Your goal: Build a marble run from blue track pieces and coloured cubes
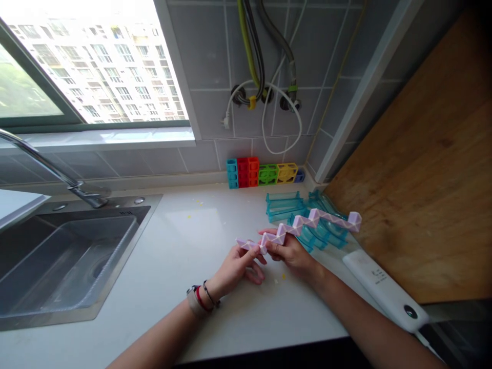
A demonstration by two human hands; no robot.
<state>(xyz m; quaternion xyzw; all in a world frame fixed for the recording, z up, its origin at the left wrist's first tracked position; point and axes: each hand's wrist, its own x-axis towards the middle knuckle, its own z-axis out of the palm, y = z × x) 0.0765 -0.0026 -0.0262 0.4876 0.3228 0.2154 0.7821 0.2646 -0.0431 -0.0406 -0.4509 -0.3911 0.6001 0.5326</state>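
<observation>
I see left hand (238, 264) and right hand (292, 253), fingers pinching pink zigzag chain (300, 222) over white table (154, 297); grip near left end, so long right side could droop, knock blue pieces (286, 204)

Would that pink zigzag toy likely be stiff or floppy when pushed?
The pink zigzag toy is probably fairly stiff: its long end reaches past the right hand without visible sag. It may pivot at joints, being made of angular segments. It looks light: the left hand merely pinches it.
</observation>
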